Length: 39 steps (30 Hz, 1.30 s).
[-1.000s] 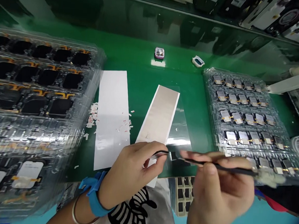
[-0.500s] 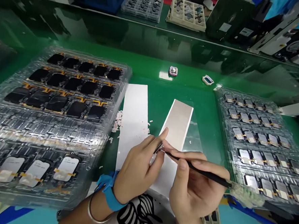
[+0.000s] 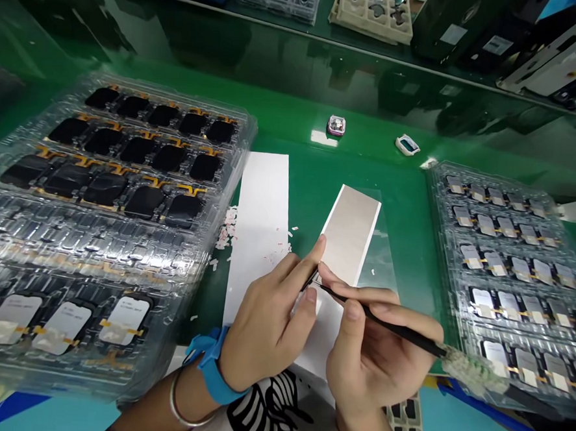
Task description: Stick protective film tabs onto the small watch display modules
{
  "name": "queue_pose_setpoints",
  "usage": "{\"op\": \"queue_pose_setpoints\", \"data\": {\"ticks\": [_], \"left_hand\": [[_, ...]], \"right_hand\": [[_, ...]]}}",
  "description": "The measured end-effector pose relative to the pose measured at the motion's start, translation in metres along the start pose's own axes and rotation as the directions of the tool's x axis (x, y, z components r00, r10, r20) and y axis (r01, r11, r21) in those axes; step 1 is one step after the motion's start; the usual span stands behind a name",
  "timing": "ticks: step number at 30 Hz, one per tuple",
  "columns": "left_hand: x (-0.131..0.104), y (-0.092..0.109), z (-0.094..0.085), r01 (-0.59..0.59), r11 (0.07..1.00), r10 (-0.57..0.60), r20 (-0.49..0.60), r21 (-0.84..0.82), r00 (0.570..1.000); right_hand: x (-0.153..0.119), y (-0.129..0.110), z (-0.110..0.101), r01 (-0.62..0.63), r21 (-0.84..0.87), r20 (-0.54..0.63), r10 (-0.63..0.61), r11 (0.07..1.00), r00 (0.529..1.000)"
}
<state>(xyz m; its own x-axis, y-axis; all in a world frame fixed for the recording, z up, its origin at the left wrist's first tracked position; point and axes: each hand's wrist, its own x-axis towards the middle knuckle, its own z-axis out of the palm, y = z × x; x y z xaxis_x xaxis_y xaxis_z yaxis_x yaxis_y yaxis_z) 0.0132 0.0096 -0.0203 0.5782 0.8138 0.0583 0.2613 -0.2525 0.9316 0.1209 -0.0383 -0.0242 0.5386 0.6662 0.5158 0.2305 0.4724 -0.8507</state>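
My left hand, with a blue strap and a metal bangle at the wrist, pinches a small dark-edged flat part. Fingers cover most of that part, so its kind is hard to make out; it resembles the screen modules in the trays. In my right hand are slim black tweezers, held like a pen, the rear wrapped in pale greenish material. Their tip meets the part between my hands. Below and beyond lie a white paper strip and a beige sheet with white borders.
At left, a clear tray holds black screens and several white-backed modules. Another clear tray of modules stands at right. Small paper scraps lie beside the strip. Two small watch-like cases sit farther back, below a raised shelf.
My left thumb has lifted slightly and spread from the index finger. The tweezers' tip stays at the small part. The whole view has shifted a little.
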Motion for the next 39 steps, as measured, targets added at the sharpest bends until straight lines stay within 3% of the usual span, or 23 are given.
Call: {"op": "queue_pose_setpoints", "data": {"ticks": [23, 28, 33, 36, 39], "left_hand": [[-0.001, -0.001, 0.0, 0.012, 1.0, -0.012, 0.0, 0.024, 1.0], [0.002, -0.003, 0.0, -0.004, 0.998, 0.004, -0.008, 0.06, 1.0], [0.001, 0.004, 0.003, -0.071, 0.977, 0.078, -0.027, 0.199, 0.997], [-0.016, 0.018, -0.008, -0.128, 0.95, 0.13, 0.012, 0.284, 0.991], [-0.043, 0.034, -0.038, -0.131, 0.912, 0.152, -0.024, 0.39, 0.988]], "right_hand": [[0.0, 0.006, -0.002, 0.056, 0.042, 0.066, -0.059, 0.998, 0.996], [0.001, 0.006, -0.003, 0.039, 0.0, 0.014, -0.039, 0.999, 0.999], [-0.003, -0.001, -0.008, 0.011, -0.094, -0.097, -0.021, 0.995, 0.995], [-0.006, -0.005, -0.008, -0.068, -0.164, -0.155, 0.042, 0.984, 0.987], [-0.007, -0.005, -0.006, -0.076, -0.232, -0.187, 0.032, 0.97, 0.982]]}}
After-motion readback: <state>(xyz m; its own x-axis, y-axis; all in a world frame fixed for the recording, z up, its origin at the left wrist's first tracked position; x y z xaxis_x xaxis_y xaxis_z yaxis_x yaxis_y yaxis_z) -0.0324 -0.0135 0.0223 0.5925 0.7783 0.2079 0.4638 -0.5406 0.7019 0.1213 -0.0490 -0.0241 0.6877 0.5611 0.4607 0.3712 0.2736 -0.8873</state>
